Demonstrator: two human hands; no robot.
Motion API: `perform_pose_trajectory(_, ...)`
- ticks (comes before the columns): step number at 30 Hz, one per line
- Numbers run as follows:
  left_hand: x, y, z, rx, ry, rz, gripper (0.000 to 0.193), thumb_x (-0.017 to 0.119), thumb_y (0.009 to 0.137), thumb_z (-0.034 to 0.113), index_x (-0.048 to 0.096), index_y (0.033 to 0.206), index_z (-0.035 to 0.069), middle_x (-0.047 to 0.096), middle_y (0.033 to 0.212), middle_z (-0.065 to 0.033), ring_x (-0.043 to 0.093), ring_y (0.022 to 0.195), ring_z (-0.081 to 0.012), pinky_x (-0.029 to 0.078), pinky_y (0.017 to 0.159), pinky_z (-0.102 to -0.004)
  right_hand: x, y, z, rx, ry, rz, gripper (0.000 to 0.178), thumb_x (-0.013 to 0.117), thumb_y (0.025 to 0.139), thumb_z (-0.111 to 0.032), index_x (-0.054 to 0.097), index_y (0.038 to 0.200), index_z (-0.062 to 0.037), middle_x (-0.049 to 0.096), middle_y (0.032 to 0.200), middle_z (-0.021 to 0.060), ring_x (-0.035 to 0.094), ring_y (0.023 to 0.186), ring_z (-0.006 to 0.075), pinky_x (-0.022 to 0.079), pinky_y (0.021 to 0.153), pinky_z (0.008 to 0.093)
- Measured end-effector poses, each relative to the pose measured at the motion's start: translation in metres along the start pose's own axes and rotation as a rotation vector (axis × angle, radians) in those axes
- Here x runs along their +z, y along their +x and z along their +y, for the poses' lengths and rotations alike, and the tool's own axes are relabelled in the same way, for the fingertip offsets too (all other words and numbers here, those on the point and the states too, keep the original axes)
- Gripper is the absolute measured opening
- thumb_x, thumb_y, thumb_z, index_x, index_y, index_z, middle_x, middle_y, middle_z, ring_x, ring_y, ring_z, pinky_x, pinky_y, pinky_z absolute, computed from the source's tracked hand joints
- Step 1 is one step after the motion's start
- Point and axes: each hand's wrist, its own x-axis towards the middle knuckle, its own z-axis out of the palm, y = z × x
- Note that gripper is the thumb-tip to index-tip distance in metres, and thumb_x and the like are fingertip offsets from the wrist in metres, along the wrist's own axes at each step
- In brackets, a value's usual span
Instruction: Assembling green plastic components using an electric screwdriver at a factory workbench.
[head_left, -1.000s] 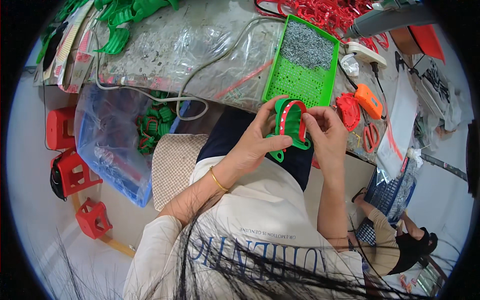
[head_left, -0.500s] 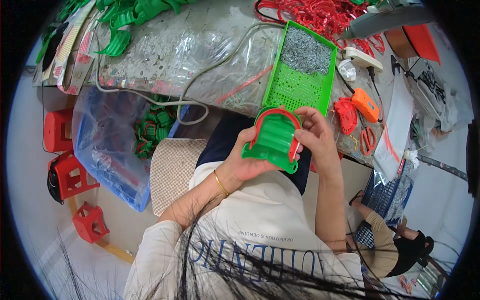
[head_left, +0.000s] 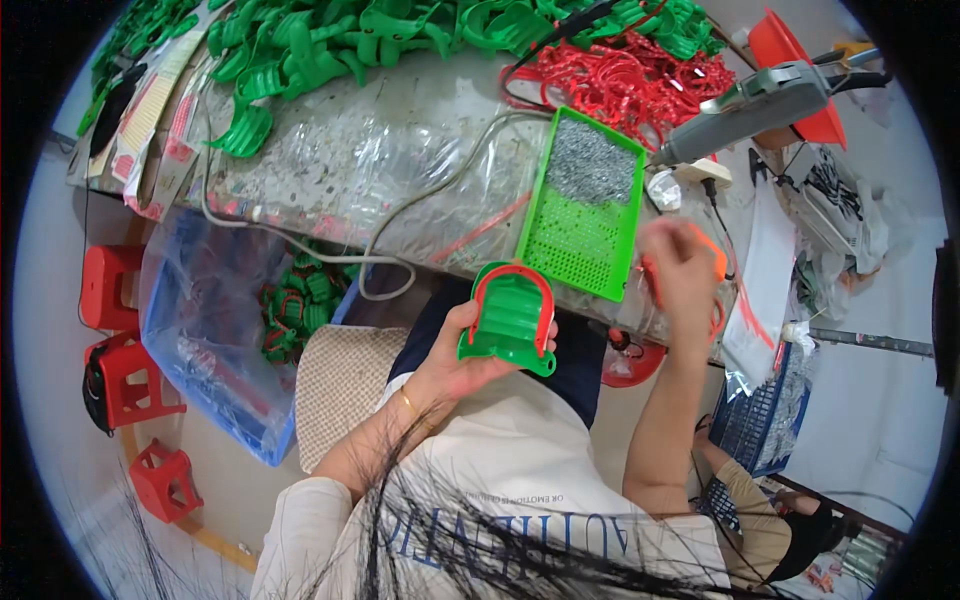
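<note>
My left hand (head_left: 452, 358) grips a green curved plastic piece (head_left: 508, 318) by its left side and underside, above my lap. A red U-shaped plastic strip (head_left: 546, 300) sits along the inner rim of that piece. My right hand (head_left: 682, 268) is apart from it, over the right part of the table. Motion smears its fingers, so whether they hold anything does not show. Close by lies an orange device (head_left: 718, 262), partly covered by that hand. A green perforated tray (head_left: 570, 240) with a heap of small silvery screws (head_left: 592, 162) stands left of my right hand.
A grey power screwdriver (head_left: 745, 112) hangs over the table's right side. Behind the tray lie piles of red strips (head_left: 625, 85) and green pieces (head_left: 330, 45). A blue bin (head_left: 215, 350) lined with plastic stands left, near red stools (head_left: 165, 480). Another person (head_left: 770, 525) is at lower right.
My right hand has let go of the green piece and moved right, over the table. My left hand still holds the piece. The view has shifted, showing more of the table's far side.
</note>
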Motion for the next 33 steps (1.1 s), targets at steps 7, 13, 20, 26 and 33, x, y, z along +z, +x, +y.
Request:
perform_pose_trajectory(7, -0.014, 0.005, -0.008, -0.073, -0.163, -0.107, 0.072, 0.066, 0.078, 0.042, 0.042, 0.133, 0.001, 0.051, 0.127, -0.0209, 0.053, 0.113, -0.0363, 0.042, 0.1, -0.049, -0.021, 0.083, -0.053, -0.591, 0.514, -0.169, 0.056, 0.06, 0.088, -0.016, 0.037, 0.136, 0.0012, 0.06, 0.115, 0.014, 0.056, 0.112, 0.0239, 0.04, 0.1, 0.0367)
perform_pose_trajectory(13, -0.015, 0.005, -0.008, -0.048, -0.089, -0.105, 0.072, 0.067, 0.078, 0.043, 0.043, 0.132, 0.003, 0.051, 0.126, -0.0207, 0.053, 0.113, -0.0359, 0.042, 0.1, -0.0489, -0.04, 0.09, -0.071, -0.675, 0.295, -0.483, 0.075, 0.068, 0.081, -0.031, 0.034, 0.14, 0.0005, 0.06, 0.107, 0.0128, 0.056, 0.105, 0.0235, 0.044, 0.093, 0.0355)
perform_pose_trajectory(20, -0.016, 0.002, -0.011, -0.006, -0.009, -0.041, 0.073, 0.068, 0.077, 0.044, 0.042, 0.132, 0.003, 0.052, 0.125, -0.0209, 0.053, 0.114, -0.0351, 0.042, 0.1, -0.0485, -0.005, 0.078, -0.072, -0.726, 1.005, -1.363, 0.049, 0.075, 0.076, -0.046, 0.049, 0.099, -0.0122, 0.06, 0.095, 0.0145, 0.062, 0.094, 0.0299, 0.05, 0.081, 0.0413)
perform_pose_trajectory(26, -0.017, -0.001, -0.016, -0.017, 0.007, -0.023, 0.073, 0.067, 0.077, 0.044, 0.043, 0.131, 0.0, 0.053, 0.123, -0.0208, 0.053, 0.113, -0.0343, 0.042, 0.1, -0.0476, -0.007, 0.029, -0.079, -0.574, 0.865, -0.82, 0.039, 0.073, 0.082, -0.035, 0.054, 0.099, -0.006, 0.047, 0.06, 0.001, 0.055, 0.06, 0.0182, 0.046, 0.066, 0.0284)
perform_pose_trajectory(33, -0.021, 0.006, -0.022, -0.037, -0.067, 0.019, 0.072, 0.068, 0.077, 0.042, 0.042, 0.132, 0.002, 0.052, 0.123, -0.0203, 0.053, 0.112, -0.034, 0.042, 0.1, -0.0472, 0.033, 0.005, -0.057, -0.566, 1.042, -0.197, 0.028, 0.069, 0.082, -0.011, 0.058, 0.103, 0.0022, 0.052, 0.064, 0.0038, 0.055, 0.058, 0.0154, 0.047, 0.056, 0.029)
